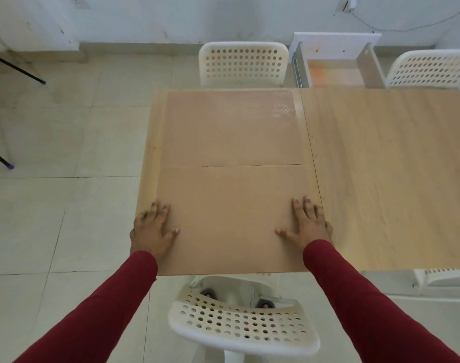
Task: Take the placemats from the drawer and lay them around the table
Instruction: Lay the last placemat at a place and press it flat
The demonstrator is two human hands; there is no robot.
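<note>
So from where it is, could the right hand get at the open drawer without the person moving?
Probably not. The right hand lies flat on the near placemat, and the drawer stands open beyond the table's far edge, so the whole tabletop lies between them.

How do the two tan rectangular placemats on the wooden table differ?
The near tan placemat lies under both hands, left hand and right hand, flat on it; the far tan placemat lies untouched. The far one catches a dotted sheen; the near one looks matte. Both lie flat, edges meeting.
</note>
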